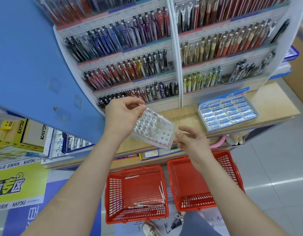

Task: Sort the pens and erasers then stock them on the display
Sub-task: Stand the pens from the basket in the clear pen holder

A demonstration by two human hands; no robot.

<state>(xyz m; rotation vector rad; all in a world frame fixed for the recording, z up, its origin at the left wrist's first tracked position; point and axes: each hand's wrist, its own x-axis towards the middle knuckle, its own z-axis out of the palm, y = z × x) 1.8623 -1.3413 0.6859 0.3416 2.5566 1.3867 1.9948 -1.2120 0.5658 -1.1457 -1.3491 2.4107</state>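
Note:
A clear pen holder [161, 133] with round holes stands on the wooden counter, tilted; several white pens [144, 124] fill its left rows. My left hand [122, 114] pinches a white pen at the holder's top left edge. At the holder's right corner, my right hand [191, 140] hovers with relaxed fingers and holds nothing. On the floor, the left red basket [113, 193] holds several loose white pens [147, 201]. Nothing shows inside the right red basket [225, 166]. A blue box of Pilot erasers [227, 113] sits on the counter to the right.
Tiered pen racks [130, 53] rise behind the counter [184, 116]. A blue panel [28, 57] stands at left, with boxed stock [74, 142] and yellow Kayou boxes [16, 132] below it. My shoes [150, 229] are on the floor near the baskets.

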